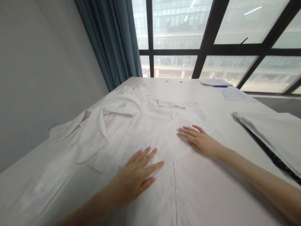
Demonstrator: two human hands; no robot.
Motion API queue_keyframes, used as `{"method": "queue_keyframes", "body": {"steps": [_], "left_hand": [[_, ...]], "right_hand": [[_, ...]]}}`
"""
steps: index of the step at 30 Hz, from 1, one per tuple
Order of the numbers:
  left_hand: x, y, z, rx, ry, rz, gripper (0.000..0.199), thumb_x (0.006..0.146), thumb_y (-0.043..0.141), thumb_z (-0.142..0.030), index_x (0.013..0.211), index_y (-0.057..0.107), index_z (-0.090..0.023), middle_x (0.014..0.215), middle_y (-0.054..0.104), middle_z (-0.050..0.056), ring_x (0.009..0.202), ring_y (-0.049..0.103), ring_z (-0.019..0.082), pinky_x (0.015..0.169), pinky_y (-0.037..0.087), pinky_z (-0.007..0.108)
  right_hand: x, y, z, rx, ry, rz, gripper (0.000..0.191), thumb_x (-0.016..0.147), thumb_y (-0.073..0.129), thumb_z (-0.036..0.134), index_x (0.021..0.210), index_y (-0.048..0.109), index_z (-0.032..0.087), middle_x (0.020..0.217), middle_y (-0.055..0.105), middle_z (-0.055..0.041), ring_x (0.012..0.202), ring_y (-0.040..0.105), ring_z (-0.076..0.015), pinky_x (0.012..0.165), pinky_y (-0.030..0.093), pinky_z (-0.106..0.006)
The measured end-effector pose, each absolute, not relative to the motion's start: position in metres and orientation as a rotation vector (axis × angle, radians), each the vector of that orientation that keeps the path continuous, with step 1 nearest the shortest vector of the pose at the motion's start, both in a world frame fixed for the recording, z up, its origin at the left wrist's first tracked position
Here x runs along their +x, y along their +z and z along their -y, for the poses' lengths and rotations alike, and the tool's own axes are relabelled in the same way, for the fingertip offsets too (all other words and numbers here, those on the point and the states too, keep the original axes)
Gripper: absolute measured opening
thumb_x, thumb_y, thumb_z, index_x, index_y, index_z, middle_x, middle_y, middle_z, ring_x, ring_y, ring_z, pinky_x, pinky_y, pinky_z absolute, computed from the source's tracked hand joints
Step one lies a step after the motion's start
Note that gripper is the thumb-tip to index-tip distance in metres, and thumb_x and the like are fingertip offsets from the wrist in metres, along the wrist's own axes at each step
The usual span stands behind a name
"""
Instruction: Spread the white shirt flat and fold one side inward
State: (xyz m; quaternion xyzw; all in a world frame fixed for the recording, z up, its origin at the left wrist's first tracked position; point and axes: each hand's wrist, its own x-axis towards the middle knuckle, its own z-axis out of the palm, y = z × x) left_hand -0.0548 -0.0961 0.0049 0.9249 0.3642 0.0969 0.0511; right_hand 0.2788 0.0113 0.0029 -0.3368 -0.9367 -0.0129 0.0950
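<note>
A white cloth garment [188, 185] lies spread over the white table, with a seam running down its middle. My left hand [138, 174] rests on it left of the seam, palm down and fingers spread. Farther up and to the right, my right hand [197, 139] lies on the same cloth, fingers stretched out. Neither hand grips anything. Near the far end of the garment is a folded band [171, 104]. Rumpled white cloth with sleeve-like parts [92, 135] spreads to the left.
A stack of white cloth [277, 131] with a dark layer beneath lies at the right. Papers [213, 82] and a blue pen [220, 86] are at the far right of the table [174, 91]. Behind are a blue curtain [115, 40] and windows; a wall stands at the left.
</note>
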Motion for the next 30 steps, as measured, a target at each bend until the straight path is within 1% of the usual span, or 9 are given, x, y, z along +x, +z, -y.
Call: {"method": "queue_keyframes", "body": {"steps": [5,7,10,14,17,19,24,30], "left_hand": [[-0.054,0.004,0.099,2.812,0.346,-1.153,0.055,0.093,0.055,-0.02,0.145,0.043,-0.032,0.162,0.022,0.011,0.145,0.031,0.03,0.111,0.039,0.053],[-0.055,0.002,0.1,2.805,0.379,-1.167,0.057,0.092,0.059,-0.023,0.145,0.043,-0.034,0.162,0.021,0.011,0.144,0.032,0.031,0.11,0.04,0.052],[-0.057,-0.002,0.1,2.801,0.383,-1.155,0.059,0.091,0.062,-0.026,0.146,0.042,-0.034,0.161,0.025,0.011,0.145,0.03,0.031,0.11,0.039,0.052],[-0.058,-0.004,0.1,2.801,0.345,-1.147,0.061,0.09,0.064,-0.031,0.146,0.041,-0.034,0.159,0.028,0.012,0.146,0.028,0.032,0.111,0.038,0.053],[-0.058,-0.003,0.099,2.795,0.329,-1.151,0.062,0.089,0.065,-0.032,0.146,0.041,-0.033,0.159,0.029,0.013,0.145,0.029,0.032,0.111,0.038,0.053],[-0.058,-0.002,0.099,2.792,0.328,-1.144,0.062,0.09,0.064,-0.032,0.147,0.04,-0.034,0.159,0.027,0.012,0.146,0.028,0.032,0.111,0.038,0.053],[-0.06,-0.003,0.1,2.789,0.345,-1.141,0.062,0.092,0.062,-0.033,0.148,0.037,-0.036,0.161,0.023,0.01,0.147,0.025,0.031,0.112,0.037,0.052],[-0.06,-0.002,0.1,2.79,0.342,-1.129,0.061,0.093,0.06,-0.035,0.149,0.036,-0.036,0.161,0.024,0.009,0.146,0.027,0.03,0.113,0.036,0.052]], "right_hand": [[0.216,0.011,0.008,-0.799,0.19,2.833,0.049,0.102,0.032,0.022,0.15,0.035,0.028,0.156,0.038,-0.0037,0.145,0.03,-0.0208,0.118,0.022,-0.051],[0.2,0.01,0.01,-0.807,0.236,2.809,0.048,0.102,0.033,0.026,0.15,0.036,0.028,0.155,0.038,-0.0047,0.145,0.03,-0.0219,0.117,0.023,-0.051],[0.195,0.004,0.007,-0.859,0.261,2.794,0.048,0.102,0.034,0.034,0.151,0.035,0.03,0.155,0.038,-0.0048,0.145,0.03,-0.0247,0.115,0.025,-0.055],[0.215,-0.003,-0.009,-1.029,0.228,2.777,0.052,0.102,0.032,0.045,0.152,0.033,0.032,0.157,0.034,-0.0038,0.146,0.027,-0.0273,0.114,0.024,-0.059],[0.237,-0.006,-0.029,-1.205,0.141,2.734,0.055,0.101,0.028,0.052,0.152,0.033,0.03,0.158,0.033,-0.0045,0.145,0.028,-0.0274,0.115,0.024,-0.057],[0.25,-0.009,-0.044,-1.301,0.07,2.696,0.057,0.101,0.025,0.053,0.152,0.034,0.029,0.157,0.034,-0.0051,0.145,0.029,-0.0272,0.115,0.025,-0.056],[0.277,-0.017,-0.081,-1.537,0.025,2.564,0.059,0.099,0.022,0.058,0.152,0.032,0.034,0.158,0.033,-0.0032,0.145,0.029,-0.0277,0.113,0.029,-0.056],[0.299,-0.022,-0.115,-1.782,0.073,2.426,0.064,0.096,0.024,0.062,0.151,0.035,0.031,0.158,0.032,-0.0044,0.145,0.029,-0.0279,0.114,0.026,-0.057]]}}
